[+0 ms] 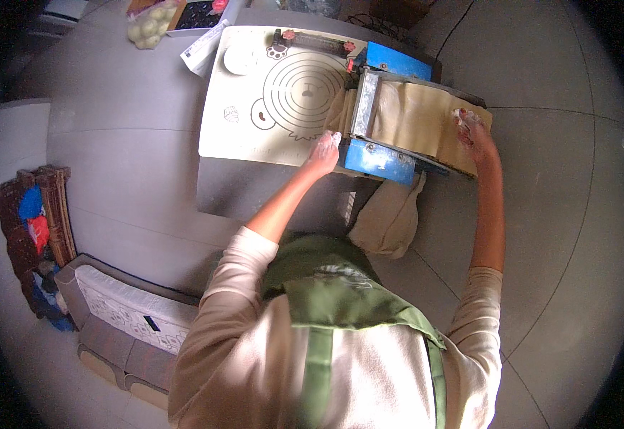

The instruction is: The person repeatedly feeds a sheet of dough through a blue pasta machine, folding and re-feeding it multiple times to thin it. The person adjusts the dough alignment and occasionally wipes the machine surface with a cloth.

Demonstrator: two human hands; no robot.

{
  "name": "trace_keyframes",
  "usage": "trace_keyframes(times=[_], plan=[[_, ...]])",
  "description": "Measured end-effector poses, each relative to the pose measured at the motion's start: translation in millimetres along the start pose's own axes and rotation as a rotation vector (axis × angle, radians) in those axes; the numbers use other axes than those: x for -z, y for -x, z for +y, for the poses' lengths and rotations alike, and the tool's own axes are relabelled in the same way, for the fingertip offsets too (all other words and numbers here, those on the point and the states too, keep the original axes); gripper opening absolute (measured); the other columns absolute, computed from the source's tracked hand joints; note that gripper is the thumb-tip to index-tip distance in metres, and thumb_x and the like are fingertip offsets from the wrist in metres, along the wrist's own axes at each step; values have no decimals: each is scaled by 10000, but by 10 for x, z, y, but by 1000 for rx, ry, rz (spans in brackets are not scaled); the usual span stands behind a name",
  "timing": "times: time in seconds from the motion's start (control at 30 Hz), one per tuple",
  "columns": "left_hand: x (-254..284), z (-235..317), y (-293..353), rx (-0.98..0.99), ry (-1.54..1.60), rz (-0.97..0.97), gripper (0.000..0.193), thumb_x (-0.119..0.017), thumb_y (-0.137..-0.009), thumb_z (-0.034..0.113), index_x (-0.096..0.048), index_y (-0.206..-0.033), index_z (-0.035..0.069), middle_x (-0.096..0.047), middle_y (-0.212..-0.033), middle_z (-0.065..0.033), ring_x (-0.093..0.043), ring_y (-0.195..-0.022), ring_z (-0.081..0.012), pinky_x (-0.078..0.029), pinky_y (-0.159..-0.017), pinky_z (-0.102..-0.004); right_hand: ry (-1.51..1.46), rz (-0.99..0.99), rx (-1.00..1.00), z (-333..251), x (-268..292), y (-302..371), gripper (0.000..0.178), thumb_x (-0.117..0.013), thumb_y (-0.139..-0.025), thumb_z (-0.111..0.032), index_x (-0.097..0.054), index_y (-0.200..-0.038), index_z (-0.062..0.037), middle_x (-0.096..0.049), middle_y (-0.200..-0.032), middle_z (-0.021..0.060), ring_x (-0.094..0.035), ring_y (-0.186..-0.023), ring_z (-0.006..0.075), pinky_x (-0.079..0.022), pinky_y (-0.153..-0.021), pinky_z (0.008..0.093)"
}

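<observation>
A blue-sided dough roller machine (380,161) stands at the table's right end. A wide, pale dough sheet (413,118) lies on its sloping feed board to the right of the rollers. On the left side, a thinner dough piece (336,113) comes out over the mat. My left hand (324,151), floury and with closed fingers, is at the near edge of that piece and appears to pinch it. Over the right end of the sheet is my right hand (473,136), fingers floury, loosely bent and apart, with nothing visible held in them.
A cream baking mat (237,139) with printed rings covers the table. A dark rolling pin (319,41) with red ends lies at its far edge, by a white round item (240,60). A beige cloth (390,218) hangs below the machine. Boxes and a bag (149,27) sit far left.
</observation>
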State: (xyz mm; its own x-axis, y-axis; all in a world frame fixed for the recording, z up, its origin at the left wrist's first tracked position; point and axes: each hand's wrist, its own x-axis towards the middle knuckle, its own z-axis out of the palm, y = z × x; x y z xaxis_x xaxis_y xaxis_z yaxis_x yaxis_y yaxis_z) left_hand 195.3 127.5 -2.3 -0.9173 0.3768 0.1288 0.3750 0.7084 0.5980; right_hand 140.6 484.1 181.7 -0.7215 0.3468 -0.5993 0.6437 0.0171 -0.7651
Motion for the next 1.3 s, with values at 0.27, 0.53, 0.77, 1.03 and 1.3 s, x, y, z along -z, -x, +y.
trace_keyframes(times=[0.27, 0.53, 0.77, 1.03, 1.3], plan=[[363, 215, -224, 364, 150, -293, 326, -321, -902, 163, -558, -892, -62, -581, -897, -230, -564, -835, -375, -441, -751, -450, 93, -72, 75, 49, 30, -151, 314, -565, -852, -306, -564, -1075, -86, -573, -1023, 14, -528, -912, 163, -428, -744, 286], [1018, 837, -754, 258, -14, -36, 345, -484, -813, 124, -468, -1110, -50, -453, -1203, -218, -401, -1146, -342, -347, -924, -448, 69, -182, 91, 89, 310, -233, 351, -579, -844, -296, -551, -1101, -58, -574, -1057, 34, -543, -921, 169, -459, -760, 316], [204, 1094, -1281, -245, 232, -176, 616, -482, -850, 244, -212, -1358, 25, -174, -1403, -233, -139, -1316, -366, -160, -1066, -427, 156, -6, 185, -121, 266, -86, 182, -541, -882, -258, -540, -912, -78, -532, -782, -13, -458, -599, 67, -336, -475, 187], [-361, 1971, -1322, 57, 70, -272, 655, -324, -890, 458, -108, -1408, 120, 12, -1431, -262, 59, -1315, -442, 14, -1013, -610, 175, -10, 276, -51, 460, -49, 232, -530, -880, -278, -529, -998, -79, -558, -872, 3, -530, -746, 87, -407, -540, 210], [-92, 2090, -1047, -536, 301, -361, 572, -245, -923, 399, -211, -1378, 55, -157, -1434, -194, -80, -1335, -372, -48, -1070, -499, -103, -74, 59, -304, 319, 236, 184, -516, -883, -258, -537, -1003, -119, -570, -942, 6, -542, -817, 111, -446, -586, 244]])
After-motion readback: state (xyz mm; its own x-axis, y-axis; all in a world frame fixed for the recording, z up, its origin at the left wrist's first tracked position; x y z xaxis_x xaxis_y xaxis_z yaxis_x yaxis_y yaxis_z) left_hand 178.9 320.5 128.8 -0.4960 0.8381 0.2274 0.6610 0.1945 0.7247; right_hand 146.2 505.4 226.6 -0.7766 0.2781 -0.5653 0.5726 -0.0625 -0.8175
